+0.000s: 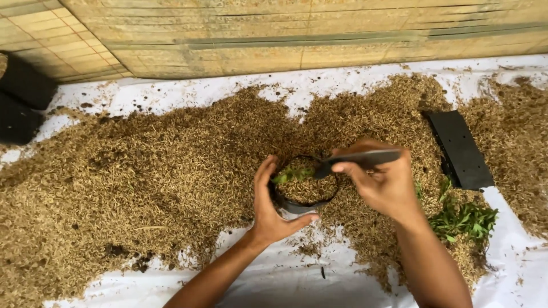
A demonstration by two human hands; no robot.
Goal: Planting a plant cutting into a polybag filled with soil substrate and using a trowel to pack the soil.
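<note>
Cupping black pot (302,197), left hand (271,208) gripped rim at 9 o'clock; right hand (385,182) pinched dark flat tool (359,159) over seedling (292,173).

A white sheet (285,279) covers the ground, with brown husk-like litter (142,171) spread widely over it. Behind stands a woven bamboo mat wall (314,34). Daylight is soft and even, without hard shadows.
</note>
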